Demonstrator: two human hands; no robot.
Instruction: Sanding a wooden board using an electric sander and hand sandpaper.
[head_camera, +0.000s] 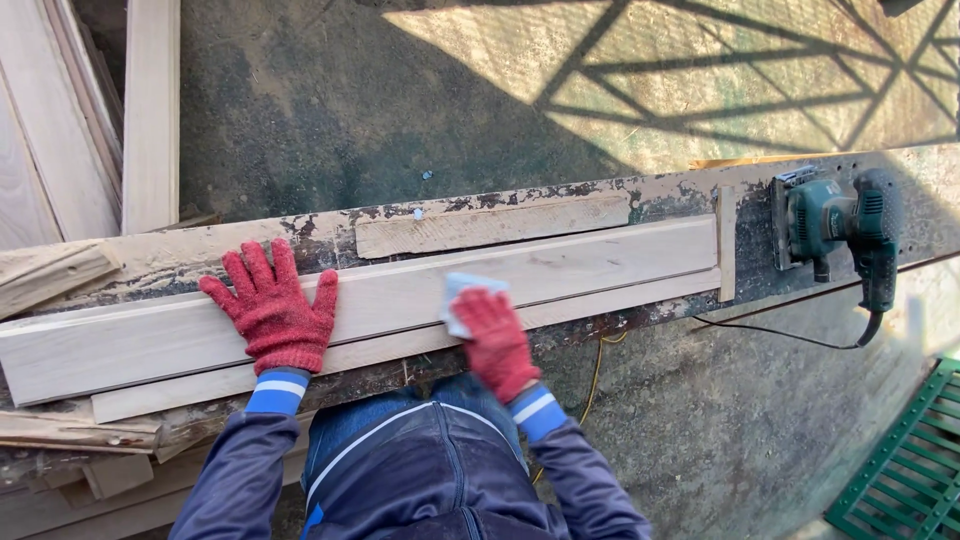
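Outdoor workbench (640, 200) — two gloved hands (272, 305), one plank (600, 265), one sanding sheet (462, 290), one sander (840, 225)

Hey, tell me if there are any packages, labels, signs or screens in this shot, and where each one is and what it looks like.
No packages, signs or screens show.
Sander: right end of the bench, green and black body with a cord; any label on it is too small to make out.
Pale sheet: on the board under the right hand, blank and whitish.
Left hand: flat on the board, red glove, no label visible.
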